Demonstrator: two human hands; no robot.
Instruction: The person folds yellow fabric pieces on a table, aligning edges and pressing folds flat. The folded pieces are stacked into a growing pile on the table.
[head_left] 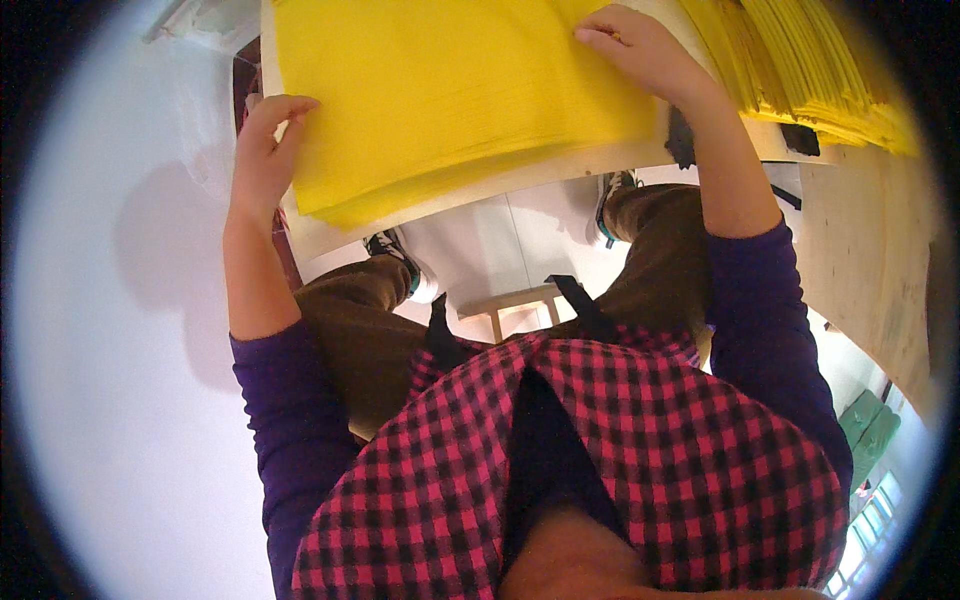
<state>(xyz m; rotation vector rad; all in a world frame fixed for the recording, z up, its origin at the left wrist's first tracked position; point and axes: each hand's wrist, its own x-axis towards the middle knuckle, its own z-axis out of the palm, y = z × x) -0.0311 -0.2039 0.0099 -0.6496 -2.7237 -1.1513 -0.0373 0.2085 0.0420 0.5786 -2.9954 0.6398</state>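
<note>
A stack of flat yellow cloth (450,100) lies on a pale wooden table, its near edge showing more than one layer. At its left edge, my left hand (266,150) has thumb and forefinger bent around the cloth's side; the other fingers are mostly hidden. My right hand (650,55) rests over the far right part of the same cloth, fingers curled down with the tips close together. What lies right under those fingertips is partly covered by the hand.
More folded yellow cloths (800,60) are piled at the far right. Black clamp-like parts (681,138) sit at the table's near edge (570,165). A white wall (120,300) runs along the left. A wooden surface (865,250) stands to my right, and a wooden stool-like frame (510,303) is below me.
</note>
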